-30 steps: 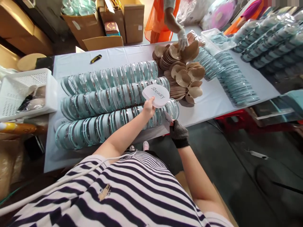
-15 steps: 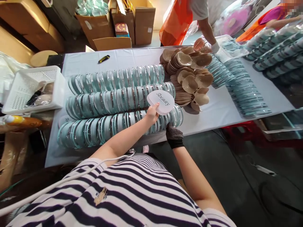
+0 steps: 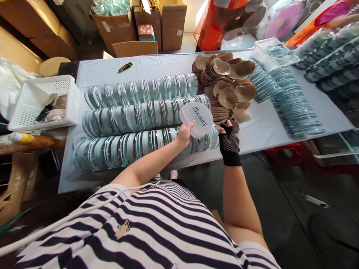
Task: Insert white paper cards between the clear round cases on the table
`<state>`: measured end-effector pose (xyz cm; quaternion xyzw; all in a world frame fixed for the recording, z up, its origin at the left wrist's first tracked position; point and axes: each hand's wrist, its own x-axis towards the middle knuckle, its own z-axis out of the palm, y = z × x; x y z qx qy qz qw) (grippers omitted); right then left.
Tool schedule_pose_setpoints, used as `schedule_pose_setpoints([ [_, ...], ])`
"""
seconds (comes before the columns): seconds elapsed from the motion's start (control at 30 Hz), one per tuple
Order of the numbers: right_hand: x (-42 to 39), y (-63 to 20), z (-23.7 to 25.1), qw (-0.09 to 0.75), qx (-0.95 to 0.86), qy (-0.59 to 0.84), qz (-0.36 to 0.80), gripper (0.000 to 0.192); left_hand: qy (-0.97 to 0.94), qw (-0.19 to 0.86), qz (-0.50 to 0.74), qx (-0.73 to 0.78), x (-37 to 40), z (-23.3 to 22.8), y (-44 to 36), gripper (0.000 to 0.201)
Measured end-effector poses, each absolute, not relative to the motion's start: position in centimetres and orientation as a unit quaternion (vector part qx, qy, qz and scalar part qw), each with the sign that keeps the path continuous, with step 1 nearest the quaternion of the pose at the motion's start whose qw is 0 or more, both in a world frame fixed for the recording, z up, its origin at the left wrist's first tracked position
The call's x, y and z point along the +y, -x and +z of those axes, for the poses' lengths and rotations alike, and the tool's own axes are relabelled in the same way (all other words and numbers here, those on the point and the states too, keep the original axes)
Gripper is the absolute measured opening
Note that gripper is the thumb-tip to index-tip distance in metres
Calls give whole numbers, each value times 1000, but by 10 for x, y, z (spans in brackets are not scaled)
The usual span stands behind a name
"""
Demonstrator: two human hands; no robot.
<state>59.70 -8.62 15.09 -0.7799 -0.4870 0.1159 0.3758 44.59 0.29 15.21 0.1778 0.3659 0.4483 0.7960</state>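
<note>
My left hand (image 3: 184,135) pinches a white rounded card (image 3: 197,118) printed with the word "beauty", held above the right end of three rows of clear teal-rimmed cases (image 3: 134,116) lying on the white table (image 3: 260,129). My right hand (image 3: 229,141), in a dark fingerless dotted glove, is raised at the table's near edge, fingers reaching towards a heap of tan cup-shaped pads (image 3: 227,87). I cannot make out anything in that hand.
A white basket (image 3: 42,102) stands at the left. A yellow-black cutter (image 3: 125,67) lies at the table's far side. More teal cases (image 3: 288,104) are fanned on the right. Cardboard boxes (image 3: 140,26) and a person in orange (image 3: 224,22) are beyond the table.
My right hand rose from below the table edge to the right of the card, towards the tan pads. The other person's gloved hand left the pad heap.
</note>
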Motion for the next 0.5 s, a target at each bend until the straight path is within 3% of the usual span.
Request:
schedule_pose_setpoints([
  [0.2, -78, -529, 162, 383, -561, 734, 0, 52, -202, 797, 443, 357, -17, 155, -423, 21],
  [0.37, -108, -537, 157, 432, -370, 822, -2, 53, -184, 793, 439, 380, -8, 156, -416, 18],
  [0.43, -145, -544, 158, 406, -369, 836, -12, 53, -166, 778, 468, 385, 6, 154, -413, 20],
  [0.5, -182, -541, 159, 314, -419, 852, 15, 50, -136, 769, 485, 393, 20, 152, -410, 23],
])
